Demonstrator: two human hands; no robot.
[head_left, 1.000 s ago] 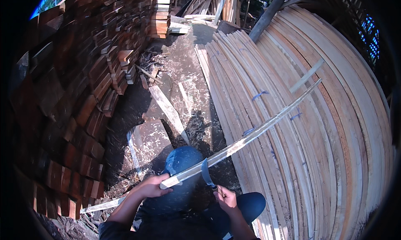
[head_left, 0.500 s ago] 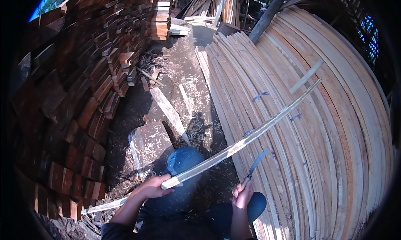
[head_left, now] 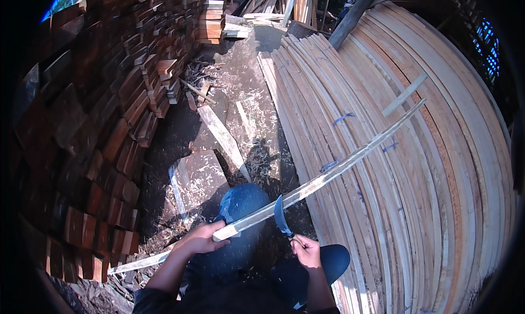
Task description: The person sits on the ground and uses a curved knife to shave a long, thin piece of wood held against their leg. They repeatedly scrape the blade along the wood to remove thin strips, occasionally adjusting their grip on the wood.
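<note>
My left hand (head_left: 203, 238) grips the near end of a long, thin wooden strip (head_left: 322, 178). The strip crosses over my knee and slants up to the right, its far part above the bundled planks. Patches of rough, pale bark-like surface show along it. In my right hand (head_left: 307, 252) is a knife (head_left: 281, 216) with a curved blade, fingers wrapped round its handle. The blade points up and stands at the strip's near edge, a little right of my knee; whether it touches the wood I cannot tell.
Stacked reddish timber blocks (head_left: 131, 112) wall the left side. Long planks (head_left: 350, 166), some tied with blue cord (head_left: 343, 118), fill the right. Shavings, a flat slab (head_left: 199, 177) and a loose board (head_left: 224, 136) lie on the ground ahead. A pole (head_left: 353, 20) leans at the back.
My right hand has moved left and slightly up, bringing the knife from over the planks to the strip's edge. My left hand still holds the strip's end.
</note>
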